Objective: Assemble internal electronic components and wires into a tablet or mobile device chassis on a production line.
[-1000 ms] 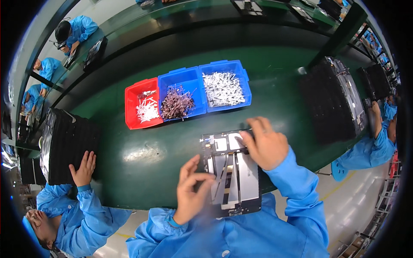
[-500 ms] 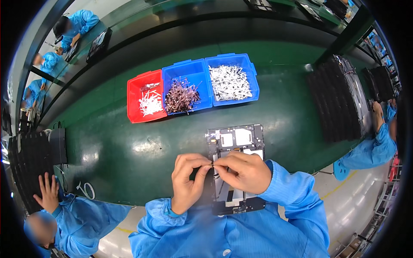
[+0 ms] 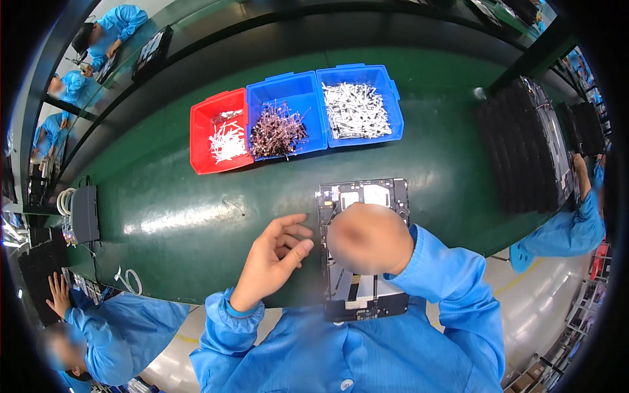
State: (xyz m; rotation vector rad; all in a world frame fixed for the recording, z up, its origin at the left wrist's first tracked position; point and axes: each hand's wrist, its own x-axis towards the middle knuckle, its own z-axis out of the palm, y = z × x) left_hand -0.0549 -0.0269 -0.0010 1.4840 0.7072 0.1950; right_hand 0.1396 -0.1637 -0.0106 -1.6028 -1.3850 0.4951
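Observation:
An opened tablet-like device [image 3: 386, 306] with a black frame and pale inner panels lies on the green table in front of me. My right hand [image 3: 370, 239] is over its middle, blurred; its fingers are hidden, so I cannot make out whether they hold anything. Just left of the device's edge, my left hand [image 3: 275, 255] is held with thumb and forefinger apart and nothing between them. Its other fingers are loosely curled.
Beyond the device stand a red bin [image 3: 196, 141] of white strips, a blue bin [image 3: 278, 85] of thin brownish cables and another blue bin [image 3: 395, 108] of white parts. Black stacked trays [image 3: 524, 157] stand right. A co-worker's hand [image 3: 59, 295] touches a left-hand stack.
My hands were together at the device's left edge, fingertips pinching something tiny. Now the left has drawn away leftward and opened, while the right has moved over the device's middle.

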